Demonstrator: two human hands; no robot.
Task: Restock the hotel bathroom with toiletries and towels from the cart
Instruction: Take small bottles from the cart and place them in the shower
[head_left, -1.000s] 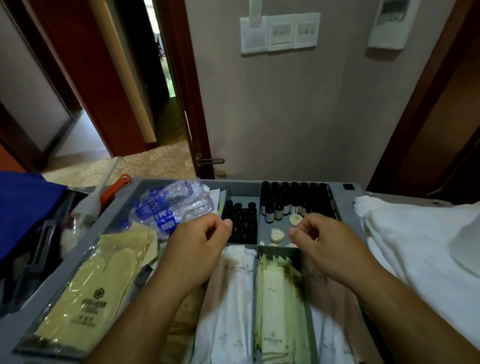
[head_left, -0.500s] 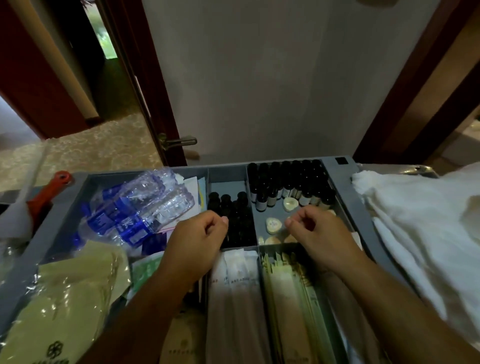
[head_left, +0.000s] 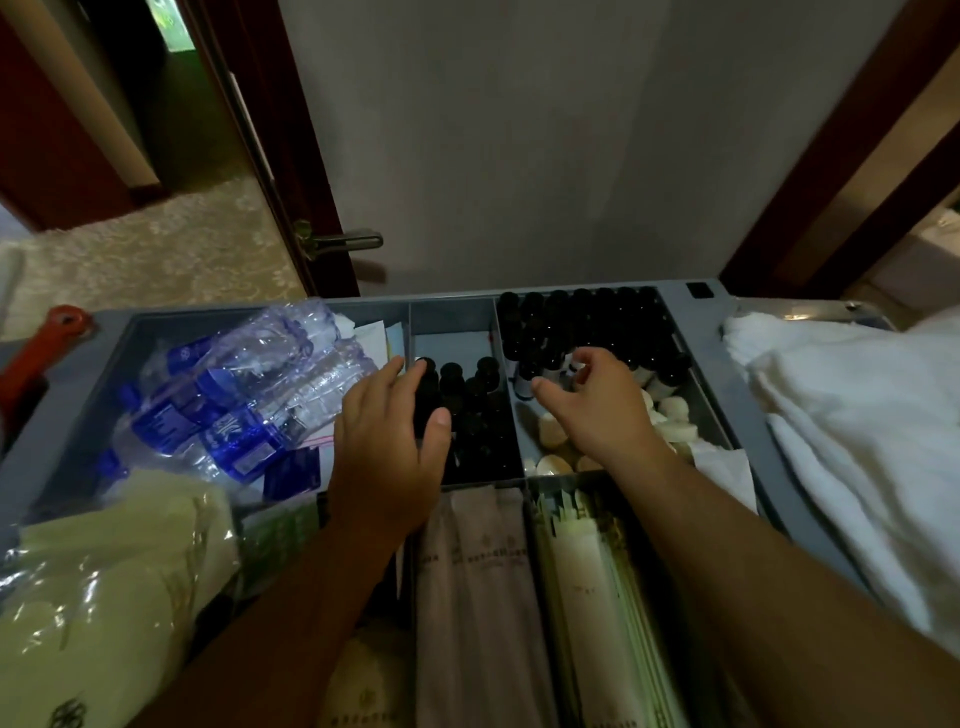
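The grey cart tray (head_left: 730, 410) holds toiletries in compartments. My left hand (head_left: 387, 441) reaches into the middle compartment and grips a small dark bottle (head_left: 425, 400) between thumb and fingers. My right hand (head_left: 597, 405) hovers over the dark bottles with pale labels (head_left: 550, 332) in the right compartment, fingers curled down and thumb spread apart, holding nothing that I can see. Round pale soaps (head_left: 675, 415) lie under and beside that hand. Folded white towels (head_left: 857, 426) are stacked at the right of the cart.
Plastic water bottles (head_left: 234, 395) fill the left compartment. Brown sachets (head_left: 478, 597) and cream packets (head_left: 597, 597) lie in the near compartments, with a yellow wrapped pack (head_left: 93, 597) at the near left. A red-handled tool (head_left: 31, 364) and a door handle (head_left: 337, 241) are beyond.
Both hands have moved forward from the near edge of the bottle compartments onto the bottles. The left hand has closed round one dark bottle, and the view has tilted down.
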